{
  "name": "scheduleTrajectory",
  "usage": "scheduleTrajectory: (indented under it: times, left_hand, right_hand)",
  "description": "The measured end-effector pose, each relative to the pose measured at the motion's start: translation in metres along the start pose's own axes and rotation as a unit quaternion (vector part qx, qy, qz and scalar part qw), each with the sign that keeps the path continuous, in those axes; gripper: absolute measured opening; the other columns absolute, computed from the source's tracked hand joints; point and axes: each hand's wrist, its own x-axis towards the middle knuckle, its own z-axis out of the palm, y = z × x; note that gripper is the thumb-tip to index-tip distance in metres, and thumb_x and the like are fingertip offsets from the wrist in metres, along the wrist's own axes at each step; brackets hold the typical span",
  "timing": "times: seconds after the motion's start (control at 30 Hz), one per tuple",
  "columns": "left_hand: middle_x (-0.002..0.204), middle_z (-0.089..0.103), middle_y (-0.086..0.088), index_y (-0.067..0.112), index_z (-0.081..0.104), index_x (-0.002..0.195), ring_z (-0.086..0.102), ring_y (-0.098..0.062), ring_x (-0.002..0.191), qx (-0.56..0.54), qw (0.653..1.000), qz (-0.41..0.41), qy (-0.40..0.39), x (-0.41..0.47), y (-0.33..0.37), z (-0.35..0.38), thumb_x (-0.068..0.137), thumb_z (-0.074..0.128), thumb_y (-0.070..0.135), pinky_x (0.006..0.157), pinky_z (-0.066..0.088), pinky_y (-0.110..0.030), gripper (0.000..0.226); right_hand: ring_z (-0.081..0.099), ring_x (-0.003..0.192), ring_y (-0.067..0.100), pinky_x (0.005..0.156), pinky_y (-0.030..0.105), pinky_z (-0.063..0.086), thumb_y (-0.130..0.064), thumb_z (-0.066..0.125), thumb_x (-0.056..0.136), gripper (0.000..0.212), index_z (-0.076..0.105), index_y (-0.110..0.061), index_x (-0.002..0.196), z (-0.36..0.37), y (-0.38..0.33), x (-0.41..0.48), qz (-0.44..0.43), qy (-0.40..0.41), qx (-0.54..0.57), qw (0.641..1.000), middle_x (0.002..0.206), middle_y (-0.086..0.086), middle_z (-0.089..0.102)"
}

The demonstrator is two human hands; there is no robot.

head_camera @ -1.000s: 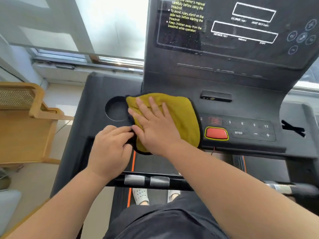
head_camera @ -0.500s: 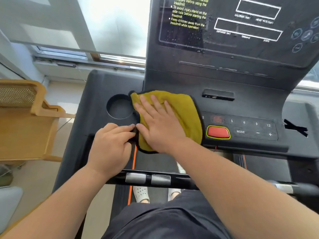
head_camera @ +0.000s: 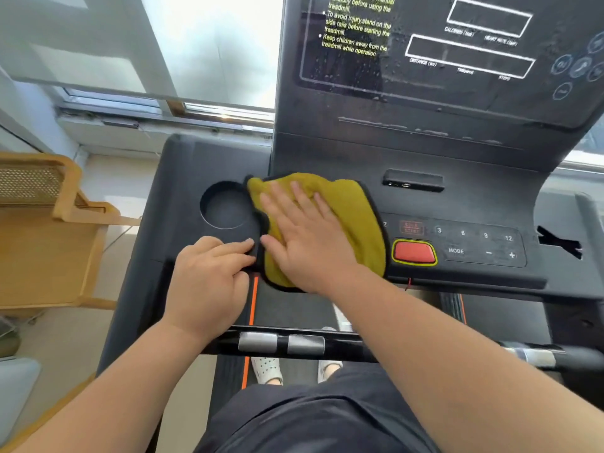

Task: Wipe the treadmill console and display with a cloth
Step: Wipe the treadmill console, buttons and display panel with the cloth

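Right hand [head_camera: 305,237]: flat, fingers spread, pressing yellow microfiber cloth [head_camera: 353,220] on treadmill console [head_camera: 474,204].
Left hand [head_camera: 209,276]: fingers curled, fingertips touching cloth's black edge, grasp unclear.

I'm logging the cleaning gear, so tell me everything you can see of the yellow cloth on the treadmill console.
The mustard-yellow cloth with dark stitched edging looks like soft, napped microfibre. It lies spread and slightly bunched on the black treadmill console, between the round cup recess and the red oval button, its near edge hanging just past the console lip. The right hand presses flat on it, fingers spread. The left hand is curled at its left edge, fingertips at the dark border.
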Motion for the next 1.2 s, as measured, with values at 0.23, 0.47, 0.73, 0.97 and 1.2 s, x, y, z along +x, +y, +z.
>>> scheduleTrajectory:
  times: [0.23,0.47,0.73,0.97,1.2]
  left_hand:
    - [0.099,0.078,-0.002,0.012,0.081,0.085,0.065,-0.027,0.076,-0.013,1.000,-0.016,-0.012,0.007,0.001,0.000,0.078,0.044,0.015,0.068,0.055,-0.044,0.038]
    - [0.106,0.077,-0.002,0.011,0.082,0.091,0.060,-0.025,0.077,-0.009,1.000,0.020,-0.018,0.001,-0.004,-0.005,0.077,0.047,0.010,0.068,0.056,-0.036,0.038]
    - [0.107,0.077,-0.001,0.014,0.082,0.086,0.061,-0.024,0.078,-0.001,0.999,0.021,-0.028,0.003,-0.014,-0.008,0.080,0.049,0.016,0.068,0.055,-0.038,0.034]
    - [0.110,0.076,-0.004,0.016,0.083,0.088,0.062,-0.029,0.083,0.029,0.999,0.019,0.001,-0.005,-0.018,-0.004,0.078,0.056,0.010,0.068,0.052,-0.044,0.029]
    - [0.107,0.077,-0.003,0.017,0.083,0.084,0.061,-0.028,0.083,0.031,0.999,0.004,0.016,-0.005,-0.015,-0.003,0.080,0.054,0.014,0.070,0.052,-0.041,0.029]
  right_hand:
    - [-0.014,0.158,0.034,0.127,0.059,-0.002,-0.065,0.019,0.102,0.084,-0.006,-0.015,0.165,-0.002,0.047,-0.010,0.250,0.025,0.013,0.968,0.172,0.013,-0.017]
    - [-0.022,0.157,0.026,0.127,0.056,-0.007,-0.060,0.019,0.106,0.071,-0.003,-0.027,0.165,-0.014,0.024,0.038,-0.032,-0.020,-0.048,0.998,0.172,-0.003,-0.018]
    - [-0.018,0.155,0.044,0.126,0.059,-0.007,-0.066,0.025,0.102,0.086,-0.007,-0.015,0.164,-0.005,0.038,0.022,0.207,0.047,-0.014,0.977,0.170,0.018,-0.020]
    - [-0.016,0.159,0.027,0.128,0.052,-0.003,-0.064,0.016,0.102,0.077,0.001,-0.024,0.166,0.001,0.005,0.011,-0.016,-0.015,-0.015,1.000,0.173,0.003,-0.012]
    - [-0.014,0.158,0.034,0.127,0.059,-0.002,-0.072,0.016,0.100,0.083,-0.002,-0.026,0.166,-0.007,0.061,0.002,0.138,0.020,-0.037,0.990,0.173,0.006,-0.015]
